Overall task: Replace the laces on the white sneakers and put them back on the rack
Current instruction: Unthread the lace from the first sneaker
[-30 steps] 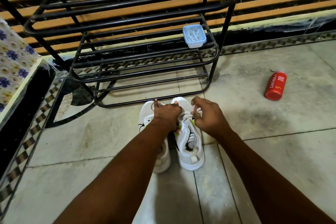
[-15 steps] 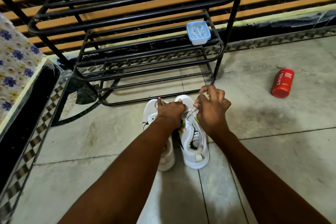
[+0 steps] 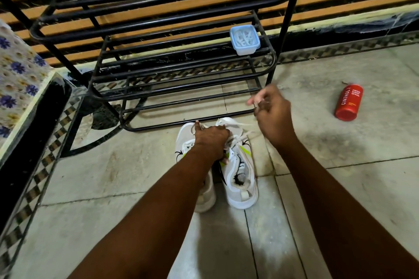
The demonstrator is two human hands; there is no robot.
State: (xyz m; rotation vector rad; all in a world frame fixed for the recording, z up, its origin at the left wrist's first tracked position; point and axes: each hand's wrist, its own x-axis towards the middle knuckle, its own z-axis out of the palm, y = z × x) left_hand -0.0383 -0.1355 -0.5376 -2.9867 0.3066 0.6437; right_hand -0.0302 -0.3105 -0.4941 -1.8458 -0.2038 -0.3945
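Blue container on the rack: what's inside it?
The blue container on the rack holds a tangle of white laces. How many there are, and anything beneath them, is hidden by the tangle itself.

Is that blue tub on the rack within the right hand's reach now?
Probably yes: the tub sits unblocked at the rack's front corner, though the right hand pinches a lace.

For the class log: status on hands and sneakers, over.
Left hand grips white sneakers. Right hand pinches a lace, raised. Red bottle apart, off right.
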